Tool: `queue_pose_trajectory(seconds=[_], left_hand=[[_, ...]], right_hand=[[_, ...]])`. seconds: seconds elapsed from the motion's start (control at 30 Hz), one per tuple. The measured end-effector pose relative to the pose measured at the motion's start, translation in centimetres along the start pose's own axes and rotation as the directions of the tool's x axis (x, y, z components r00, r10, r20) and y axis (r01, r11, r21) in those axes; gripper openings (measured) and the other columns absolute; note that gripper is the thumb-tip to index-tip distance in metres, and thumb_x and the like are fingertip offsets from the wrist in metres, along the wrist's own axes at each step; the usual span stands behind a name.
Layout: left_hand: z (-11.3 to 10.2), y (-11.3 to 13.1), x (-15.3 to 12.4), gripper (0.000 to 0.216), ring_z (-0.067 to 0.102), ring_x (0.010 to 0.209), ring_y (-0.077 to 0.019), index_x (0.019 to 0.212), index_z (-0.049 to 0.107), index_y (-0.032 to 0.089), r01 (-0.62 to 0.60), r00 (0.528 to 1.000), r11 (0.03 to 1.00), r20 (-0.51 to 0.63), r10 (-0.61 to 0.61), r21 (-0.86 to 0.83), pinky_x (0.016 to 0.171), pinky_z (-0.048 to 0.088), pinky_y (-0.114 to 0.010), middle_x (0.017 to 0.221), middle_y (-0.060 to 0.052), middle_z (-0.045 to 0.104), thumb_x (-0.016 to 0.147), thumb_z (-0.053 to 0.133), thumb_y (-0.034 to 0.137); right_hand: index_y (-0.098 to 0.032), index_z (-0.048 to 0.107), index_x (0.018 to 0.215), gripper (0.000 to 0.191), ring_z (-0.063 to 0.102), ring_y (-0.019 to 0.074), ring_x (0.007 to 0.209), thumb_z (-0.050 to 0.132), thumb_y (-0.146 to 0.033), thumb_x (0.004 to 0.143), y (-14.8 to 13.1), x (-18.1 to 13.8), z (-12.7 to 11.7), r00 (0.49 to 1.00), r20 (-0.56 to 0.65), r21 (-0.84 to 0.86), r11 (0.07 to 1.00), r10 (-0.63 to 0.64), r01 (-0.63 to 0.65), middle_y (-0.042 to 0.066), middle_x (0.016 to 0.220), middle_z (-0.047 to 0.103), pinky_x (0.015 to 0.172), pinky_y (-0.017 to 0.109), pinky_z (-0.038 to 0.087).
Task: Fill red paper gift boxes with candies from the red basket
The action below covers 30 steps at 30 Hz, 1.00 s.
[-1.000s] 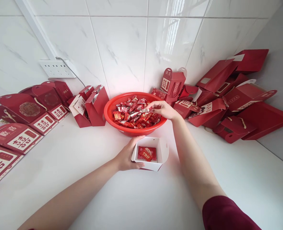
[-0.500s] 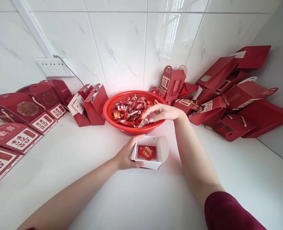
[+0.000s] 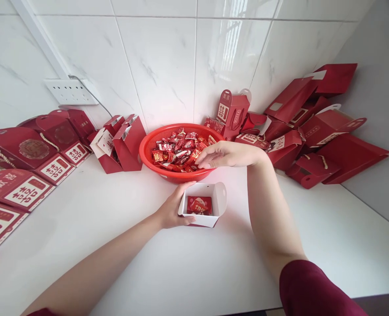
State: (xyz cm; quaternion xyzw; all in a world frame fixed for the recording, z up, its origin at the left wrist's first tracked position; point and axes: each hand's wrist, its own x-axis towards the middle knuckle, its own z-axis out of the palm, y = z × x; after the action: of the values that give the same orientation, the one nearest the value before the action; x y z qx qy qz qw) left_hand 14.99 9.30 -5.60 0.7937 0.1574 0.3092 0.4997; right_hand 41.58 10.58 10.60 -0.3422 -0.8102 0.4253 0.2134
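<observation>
My left hand is closed around the left side of a small open gift box, its thumb against the near wall. The box stands on the white table, white inside and red outside at the base. Red wrapped candies lie on its bottom. Behind it stands a red plastic basket, heaped with red and gold wrapped candies. My right hand reaches over the basket's right rim, its bent fingers low over the candies. I see nothing between those fingers, though the fingertips are partly hidden.
Red gift boxes line the table's left side. Two open red boxes stand left of the basket. Another upright box is behind it, and a pile of red boxes leans at the right. The tiled wall bounds the back.
The brownish wrapped candy at my right fingertips is no longer visible there, and the hand sits lower over the basket. A brownish-white piece now shows at the box's near inside edge.
</observation>
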Motion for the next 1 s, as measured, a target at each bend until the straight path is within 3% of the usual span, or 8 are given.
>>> queue_pose_trajectory(seconds=[0.13,0.23,0.33,0.5,0.57,0.67,0.83,1.0], left_hand=[[0.1,0.4,0.0,0.109,0.039,0.139,-0.0421,0.154,0.016,0.023,-0.001,1.0,0.999,-0.006,0.001,-0.054,0.112,0.035,-0.058,0.152,-0.019,0.036,0.07,0.081,0.047],[0.3,1.0,-0.4,0.122,0.028,0.145,-0.0417,0.157,-0.002,0.027,-0.022,1.0,0.993,0.003,0.023,-0.12,0.116,0.029,-0.058,0.159,-0.019,0.026,0.07,0.082,0.05],[0.7,1.6,-1.2,0.128,0.013,0.151,-0.0387,0.156,-0.012,0.032,-0.003,1.0,0.981,0.017,0.006,-0.194,0.119,0.025,-0.054,0.165,-0.014,0.005,0.07,0.08,0.056],[0.7,2.0,-3.4,0.096,0.015,0.152,-0.0337,0.157,-0.003,0.032,0.099,0.983,0.94,-0.116,-0.144,-0.328,0.121,0.024,-0.051,0.165,-0.008,0.012,0.086,0.046,0.074],[0.3,2.1,-4.1,0.076,0.022,0.15,-0.0334,0.157,0.013,0.03,0.175,0.957,0.925,-0.163,-0.24,-0.337,0.12,0.025,-0.052,0.163,-0.007,0.023,0.094,0.031,0.069],[-0.3,2.5,-4.6,0.059,0.029,0.146,-0.0354,0.15,0.039,0.026,0.245,0.947,0.926,-0.136,-0.292,-0.287,0.119,0.027,-0.052,0.157,-0.007,0.038,0.099,0.032,0.054],[0.8,3.3,-4.3,0.064,0.034,0.143,-0.0391,0.15,0.037,0.027,0.097,0.99,0.978,-0.087,-0.115,-0.187,0.114,0.037,-0.052,0.156,-0.008,0.038,0.092,0.055,0.048],[2.1,4.4,-4.3,0.087,0.037,0.14,-0.0415,0.153,0.025,0.025,-0.104,0.992,0.995,0.069,0.104,-0.008,0.108,0.043,-0.058,0.154,-0.016,0.035,0.082,0.069,0.048]], right_hand=[[-0.019,0.068,0.109,0.029,0.065,0.0223,0.105,0.062,-0.042,0.092,-0.6,-0.2,2.8,0.94,-0.31,-0.017,0.989,-0.144,0.146,0.007,0.112,0.069,0.094,0.035,0.05],[-0.023,0.06,0.12,0.036,0.056,0.0249,0.122,0.053,-0.049,0.097,0.6,-1.3,6.6,0.756,-0.613,-0.139,0.973,-0.229,0.182,0.009,0.13,0.06,0.105,0.04,0.043],[-0.027,0.047,0.136,0.05,0.038,0.0291,0.14,0.04,-0.059,0.098,3.2,-4.1,10.5,0.67,-0.681,-0.216,0.956,-0.294,0.199,0.012,0.15,0.042,0.114,0.047,0.034],[-0.033,0.024,0.153,0.076,0.028,0.0351,0.145,0.028,-0.076,0.09,7.1,-9.6,13.7,0.734,-0.623,-0.212,0.962,-0.27,0.174,0.01,0.161,0.022,0.116,0.055,0.028],[-0.032,0.011,0.157,0.085,0.025,0.0355,0.147,0.027,-0.079,0.088,7.9,-10.8,13.7,0.793,-0.562,-0.183,0.97,-0.235,0.158,0.01,0.164,0.016,0.116,0.055,0.029],[-0.028,0.005,0.159,0.101,0.02,0.0373,0.148,0.037,-0.085,0.082,8.2,-11.2,13.2,0.872,-0.409,-0.255,0.951,-0.271,0.175,0.013,0.164,0.014,0.119,0.055,0.024],[-0.025,0.009,0.159,0.112,0.013,0.0374,0.149,0.06,-0.079,0.075,6.7,-10.5,13.7,0.926,-0.213,-0.335,0.914,-0.31,0.229,0.015,0.164,0.008,0.121,0.052,0.019],[-0.02,0.007,0.159,0.113,0.01,0.0362,0.15,0.073,-0.06,0.077,5.5,-10.5,15.1,0.932,-0.174,-0.29,0.921,-0.319,0.261,0.016,0.164,0.007,0.12,0.053,0.019]])
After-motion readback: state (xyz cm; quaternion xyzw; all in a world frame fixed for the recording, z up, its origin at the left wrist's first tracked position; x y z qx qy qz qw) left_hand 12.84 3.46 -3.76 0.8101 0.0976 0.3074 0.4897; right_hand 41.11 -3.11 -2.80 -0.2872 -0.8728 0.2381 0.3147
